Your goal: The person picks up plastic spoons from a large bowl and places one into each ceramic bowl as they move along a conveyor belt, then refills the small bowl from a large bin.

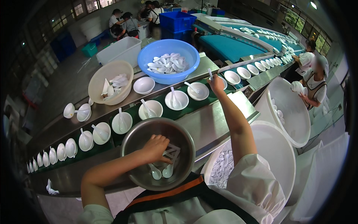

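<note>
My left hand (156,148) reaches into a steel basin (128,145) in front of me, its fingers curled round several white soup spoons (167,171). Their bowls and part of their handles show below and beside the fingers. My right hand (216,85), stretched out over the green conveyor belt, pinches a single white soup spoon (210,74) with its handle sticking up. Just beyond that hand, a white bowl (224,83) is partly hidden by it. To its left sits a white bowl (198,95) with a spoon leaning in it.
Several bowls with spoons (122,123) line the belt leftward. Behind it stand a blue basin (195,61) and a beige basin (128,71) with spoons, and a lone bowl (144,86). A large white tub (287,164) is at my right; co-workers (315,82) stand beyond.
</note>
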Tool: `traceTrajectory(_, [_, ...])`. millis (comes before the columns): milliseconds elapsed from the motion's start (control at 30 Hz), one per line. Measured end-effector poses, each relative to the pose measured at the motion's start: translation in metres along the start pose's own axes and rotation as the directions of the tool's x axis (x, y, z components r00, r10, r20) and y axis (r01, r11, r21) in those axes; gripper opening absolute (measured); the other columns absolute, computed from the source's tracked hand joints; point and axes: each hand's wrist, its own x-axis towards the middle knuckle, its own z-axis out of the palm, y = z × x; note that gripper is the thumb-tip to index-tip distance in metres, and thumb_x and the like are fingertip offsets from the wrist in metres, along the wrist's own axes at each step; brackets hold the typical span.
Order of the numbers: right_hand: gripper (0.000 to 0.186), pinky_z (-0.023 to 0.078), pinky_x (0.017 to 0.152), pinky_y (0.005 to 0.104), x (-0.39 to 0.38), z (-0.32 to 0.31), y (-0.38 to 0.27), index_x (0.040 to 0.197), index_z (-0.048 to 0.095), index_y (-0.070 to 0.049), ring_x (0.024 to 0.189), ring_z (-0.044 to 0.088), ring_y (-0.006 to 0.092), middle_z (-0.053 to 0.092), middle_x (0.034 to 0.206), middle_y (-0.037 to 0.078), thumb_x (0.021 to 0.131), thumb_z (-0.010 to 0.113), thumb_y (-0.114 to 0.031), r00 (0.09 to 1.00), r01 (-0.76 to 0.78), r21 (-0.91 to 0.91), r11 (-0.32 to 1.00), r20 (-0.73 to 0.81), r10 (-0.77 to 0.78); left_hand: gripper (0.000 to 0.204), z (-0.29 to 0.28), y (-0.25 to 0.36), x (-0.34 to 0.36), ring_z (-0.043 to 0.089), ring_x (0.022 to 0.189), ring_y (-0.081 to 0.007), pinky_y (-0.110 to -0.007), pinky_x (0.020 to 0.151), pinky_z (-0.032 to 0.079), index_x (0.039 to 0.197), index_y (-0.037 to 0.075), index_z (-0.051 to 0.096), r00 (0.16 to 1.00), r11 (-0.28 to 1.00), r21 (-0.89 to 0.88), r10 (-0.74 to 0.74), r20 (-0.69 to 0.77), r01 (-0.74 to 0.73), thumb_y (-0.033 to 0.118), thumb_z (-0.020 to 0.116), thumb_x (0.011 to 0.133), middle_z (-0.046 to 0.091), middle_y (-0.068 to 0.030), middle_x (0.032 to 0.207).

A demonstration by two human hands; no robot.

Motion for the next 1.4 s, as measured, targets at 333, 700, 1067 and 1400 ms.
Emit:
traceTrajectory(333, [0.029, 0.048, 0.07, 0.042, -0.03, 0.005, -0.046, 0.095, 0.057, -0.005, 0.085, 0.06, 0.0313, 0.06, 0.093, 0.014, 0.074, 0.063, -0.024, 0.897, 0.42, 0.096, 0.902, 0.11, -0.429, 0.035, 0.011, 0.017, -0.014, 0.059, 0.079, -0.0318, -0.041, 0.071, 0.045, 0.089, 0.003, 0.057, 0.922, 0.988, -0.112, -0.056, 0.383, 0.106, 0.031, 0.065, 0.07, 0.06, -0.0185, 0.081])
traceTrajectory(700, [0.042, 0.051, 0.062, 0.036, -0.084, 0.021, -0.134, 0.089, 0.065, -0.004, 0.071, 0.064, 0.0257, 0.065, 0.079, 0.013, 0.074, 0.064, -0.044, 0.78, 0.536, -0.037, 0.844, 0.405, -0.478, 0.019, -0.036, -0.011, -0.014, 0.059, 0.058, -0.015, -0.028, 0.053, 0.047, 0.091, 0.004, 0.046, 0.931, 0.448, -0.819, -0.101, 0.352, 0.358, 0.022, 0.041, 0.093, 0.058, -0.0071, 0.067])
traceTrajectory(1067, [0.073, 0.045, 0.081, 0.0288, -0.136, -0.066, -0.175, 0.134, 0.029, 0.0, 0.099, 0.052, 0.0144, 0.051, 0.114, 0.009, 0.08, 0.066, -0.031, 0.515, -0.393, 0.795, 0.462, 0.606, -0.606, 0.039, -0.063, -0.035, 0.081, 0.055, 0.08, -0.0151, -0.028, 0.072, 0.046, 0.101, -0.001, 0.052, 0.685, 0.104, -0.937, -0.657, -0.316, -0.333, 0.035, 0.037, 0.095, 0.056, -0.0089, 0.089])
traceTrajectory(1400, [0.044, 0.049, 0.067, 0.0329, -0.047, -0.018, -0.076, 0.096, 0.063, 0.0, 0.073, 0.063, 0.0219, 0.064, 0.08, 0.013, 0.07, 0.071, -0.035, 0.818, 0.056, 0.477, 0.877, 0.482, -0.314, 0.037, -0.056, -0.05, 0.071, 0.051, 0.098, -0.0137, -0.027, 0.083, 0.04, 0.114, 0.001, 0.05, 0.753, 0.591, -0.804, -0.499, -0.428, -0.065, 0.029, 0.049, 0.091, 0.055, -0.0083, 0.108])
